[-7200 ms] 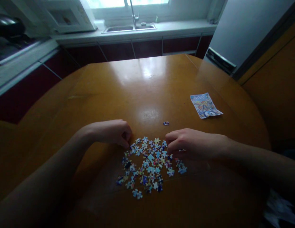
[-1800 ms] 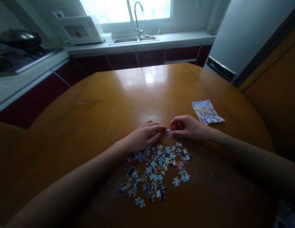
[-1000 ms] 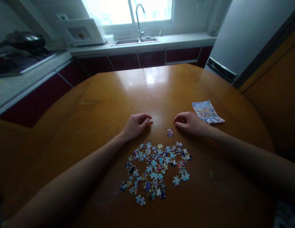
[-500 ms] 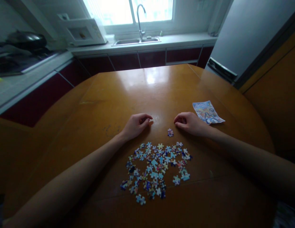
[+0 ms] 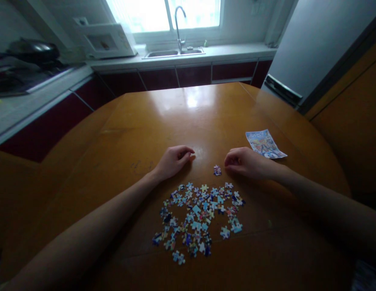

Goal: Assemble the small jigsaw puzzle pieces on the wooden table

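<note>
My left hand [image 5: 173, 161] rests on the wooden table [image 5: 121, 121], its fingers loosely curled and the thumb close to the index fingertip; I see nothing in it. On the other side my right hand [image 5: 246, 162] is also closed, fingers curled inward around a dark hollow with no object visible. Just left of the right fingertips, apart from them, lies a small purple-and-pink cluster of joined jigsaw pieces [image 5: 217, 170]. Nearer to me spreads a pile of loose jigsaw pieces [image 5: 196, 210], mostly light blue, white and dark blue.
A printed picture sheet [image 5: 263, 142] lies beyond my right wrist. Past the table's far edge stand a counter with a sink [image 5: 163, 53], a tap [image 5: 179, 30] and a white microwave [image 5: 107, 41]. A pan [image 5: 34, 50] sits on the stove at left; a fridge [image 5: 315, 44] is at right.
My right hand has shifted slightly right and towards me, and its fingers have drawn further in. My left hand and the pieces have stayed in place.
</note>
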A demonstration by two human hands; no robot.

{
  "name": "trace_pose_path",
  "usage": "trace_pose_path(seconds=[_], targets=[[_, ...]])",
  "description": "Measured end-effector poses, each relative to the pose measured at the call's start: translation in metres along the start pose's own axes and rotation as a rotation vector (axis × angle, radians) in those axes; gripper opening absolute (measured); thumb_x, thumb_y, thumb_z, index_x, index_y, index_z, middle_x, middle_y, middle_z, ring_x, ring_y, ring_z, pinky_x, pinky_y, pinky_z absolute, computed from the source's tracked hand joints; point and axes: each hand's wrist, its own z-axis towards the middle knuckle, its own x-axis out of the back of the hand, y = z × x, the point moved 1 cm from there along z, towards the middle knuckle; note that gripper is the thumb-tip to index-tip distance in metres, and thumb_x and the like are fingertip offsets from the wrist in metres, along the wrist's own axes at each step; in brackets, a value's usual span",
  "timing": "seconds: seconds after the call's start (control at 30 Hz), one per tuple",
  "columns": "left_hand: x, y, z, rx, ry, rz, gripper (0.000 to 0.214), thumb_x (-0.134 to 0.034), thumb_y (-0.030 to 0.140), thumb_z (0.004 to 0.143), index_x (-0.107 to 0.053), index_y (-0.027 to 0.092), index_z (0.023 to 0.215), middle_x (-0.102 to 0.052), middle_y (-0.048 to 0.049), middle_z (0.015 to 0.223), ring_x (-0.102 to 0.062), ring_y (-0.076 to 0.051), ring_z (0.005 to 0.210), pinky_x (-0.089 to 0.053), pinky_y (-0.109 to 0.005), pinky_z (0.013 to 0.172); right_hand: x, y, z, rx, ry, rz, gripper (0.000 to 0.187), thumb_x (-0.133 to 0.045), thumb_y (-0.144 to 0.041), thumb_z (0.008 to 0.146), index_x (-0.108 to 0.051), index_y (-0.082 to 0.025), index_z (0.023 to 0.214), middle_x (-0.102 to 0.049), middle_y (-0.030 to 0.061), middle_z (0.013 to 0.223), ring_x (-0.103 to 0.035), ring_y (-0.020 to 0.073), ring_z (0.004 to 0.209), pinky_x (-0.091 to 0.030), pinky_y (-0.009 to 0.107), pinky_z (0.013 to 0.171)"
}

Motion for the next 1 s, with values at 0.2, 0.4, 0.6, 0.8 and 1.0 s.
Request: trace_pose_path(seconds=[0.2,0.4,0.6,0.8,1.0], targets=[[0.0,0.0,-0.001,0.015,-0.008,-0.002,0.022,-0.057,0.027,0.091,-0.074,0.015,0.096,-0.067,-0.0016,0.07,-0.051,-0.01,0.059,-0.039,-0.021,0.054,-0.002,-0.024,-0.019,0.197,-0.236,-0.038,0.017,-0.065,-0.012,0.086,-0.075,-0.025,0.09,-0.068,0.0043,0.101,-0.063,0.0176,0.088,-0.045,0.029,0.076],[0.001,0.002,-0.001,0.029,-0.016,-0.005,0.022,-0.056,0.026,0.091,-0.074,0.014,0.097,-0.067,-0.0021,0.071,-0.051,-0.01,0.059,-0.039,-0.021,0.055,-0.001,-0.026,-0.02,0.187,-0.253,-0.086,0.015,-0.064,-0.008,0.082,-0.069,-0.022,0.083,-0.068,0.0043,0.097,-0.061,0.0177,0.085,-0.043,0.03,0.073],[0.0,0.0,0.0,-0.027,-0.025,0.011,0.02,-0.056,0.026,0.092,-0.073,0.015,0.096,-0.068,-0.0022,0.075,-0.052,-0.01,0.061,-0.041,-0.023,0.058,0.005,-0.012,-0.008,0.066,-0.119,0.07,0.011,-0.061,-0.01,0.082,-0.066,-0.02,0.079,-0.066,0.0001,0.074,-0.057,0.0133,0.067,-0.041,0.027,0.061],[-0.001,0.001,-0.001,-0.116,-0.056,0.084,0.02,-0.056,0.028,0.095,-0.073,0.017,0.095,-0.067,-0.0031,0.081,-0.054,-0.011,0.065,-0.043,-0.025,0.062,-0.003,0.006,0.01,0.02,0.247,0.207,0.017,-0.06,-0.019,0.086,-0.076,-0.017,0.093,-0.074,0.0066,0.084,-0.063,0.0165,0.072,-0.047,0.03,0.064],[0.002,0.013,-0.002,-0.27,-0.067,0.154,0.02,-0.054,0.026,0.095,-0.072,0.017,0.098,-0.069,-0.0045,0.083,-0.059,-0.015,0.074,-0.048,-0.03,0.071,-0.01,0.008,0.015,-0.049,0.43,0.287,0.012,-0.07,-0.023,0.083,-0.078,-0.017,0.089,-0.078,0.0082,0.087,-0.069,0.0192,0.078,-0.052,0.032,0.07]])
